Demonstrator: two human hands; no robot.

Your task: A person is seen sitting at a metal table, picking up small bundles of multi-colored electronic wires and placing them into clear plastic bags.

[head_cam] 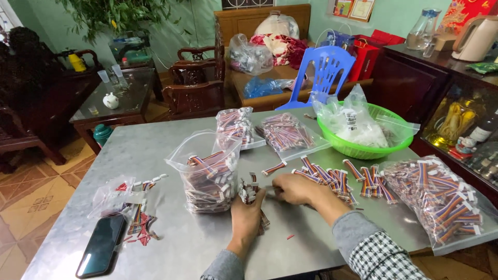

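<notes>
Your left hand (247,207) is closed on a bundle of short multicoloured ribbon-cable pieces (248,191) at near-centre of the grey metal table (155,150); right hand (291,187), fingers curled, grip unclear, so keep connector ends aligned.

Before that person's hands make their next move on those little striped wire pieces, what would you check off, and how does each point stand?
1. Left hand has a grip on a bundle of wire pieces: ok, a bunch sticks up from the fist.
2. Right hand is on the loose row of wire pieces: ok, fingers rest at its left end.
3. Open bag stands upright beside the left hand: ok, mouth gapes upward.
4. Phone lies apart from the hands: ok, near the table's front left edge.
5. Large full bag sits safely on the table: not ok, it overhangs the right edge.
6. Count in the left hand: cannot tell.
</notes>
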